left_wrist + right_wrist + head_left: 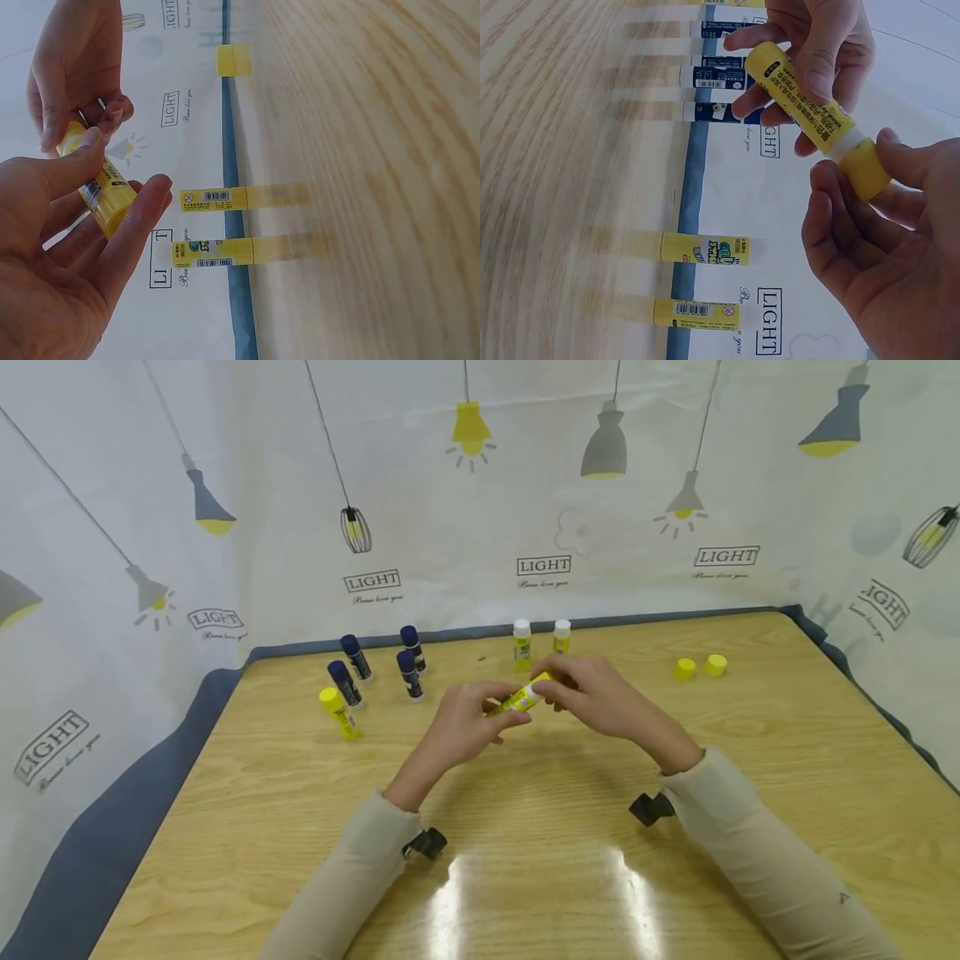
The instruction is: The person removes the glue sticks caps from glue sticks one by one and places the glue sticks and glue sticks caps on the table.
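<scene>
My left hand (468, 722) grips the yellow body of a glue stick (799, 97) between thumb and fingers, above the table. At its other end, the thumb and fingertips of my right hand (600, 697) pinch the yellow cap (865, 169). A white band (845, 142) shows between cap and body in the right wrist view. The stick slants up toward the right hand in the head view. Just behind the hands stand two yellow glue sticks with white tops, one at the left (522, 643) and one at the right (561, 637).
Two loose yellow caps, one (685, 669) beside the other (716, 665), lie at the right on the wooden table (525, 877). Several dark blue glue sticks (410, 677) stand at the back left, near a yellow capped glue stick (339, 713). A printed cloth (450, 510) hangs behind.
</scene>
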Demonstrator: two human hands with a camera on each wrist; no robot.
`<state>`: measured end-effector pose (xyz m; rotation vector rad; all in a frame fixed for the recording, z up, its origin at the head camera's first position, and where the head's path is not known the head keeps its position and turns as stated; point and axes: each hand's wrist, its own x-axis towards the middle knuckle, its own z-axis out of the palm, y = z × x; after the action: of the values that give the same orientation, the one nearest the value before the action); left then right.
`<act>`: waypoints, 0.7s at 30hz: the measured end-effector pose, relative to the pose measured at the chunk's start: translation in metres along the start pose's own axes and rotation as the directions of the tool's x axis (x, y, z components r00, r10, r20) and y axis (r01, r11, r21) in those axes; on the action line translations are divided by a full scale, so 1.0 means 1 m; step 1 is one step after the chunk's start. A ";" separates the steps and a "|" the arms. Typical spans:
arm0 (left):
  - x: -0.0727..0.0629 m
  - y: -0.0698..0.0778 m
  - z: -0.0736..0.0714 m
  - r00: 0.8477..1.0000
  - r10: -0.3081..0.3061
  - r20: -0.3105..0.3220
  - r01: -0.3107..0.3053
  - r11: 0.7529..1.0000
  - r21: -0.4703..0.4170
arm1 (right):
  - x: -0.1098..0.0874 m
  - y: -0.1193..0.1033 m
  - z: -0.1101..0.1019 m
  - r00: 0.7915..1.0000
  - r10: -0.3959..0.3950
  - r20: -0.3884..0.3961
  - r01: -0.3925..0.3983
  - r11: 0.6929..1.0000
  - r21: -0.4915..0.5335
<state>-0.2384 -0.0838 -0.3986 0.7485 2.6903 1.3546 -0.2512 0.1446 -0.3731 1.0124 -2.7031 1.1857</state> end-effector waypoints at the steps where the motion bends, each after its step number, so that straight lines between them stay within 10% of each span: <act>1: 0.000 0.000 0.000 1.000 0.000 0.001 0.000 1.000 0.003 | 0.000 0.000 0.000 1.000 -0.002 0.002 0.002 1.000 0.002; 21: 0.001 -0.005 -0.001 0.998 -0.048 0.032 0.050 0.998 -0.046 | 0.001 0.004 0.001 0.999 -0.038 0.000 0.038 0.999 -0.011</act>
<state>-0.2415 -0.0865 -0.4011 0.6885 2.6254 1.3786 -0.2543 0.1455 -0.3757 1.0577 -2.6739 1.1640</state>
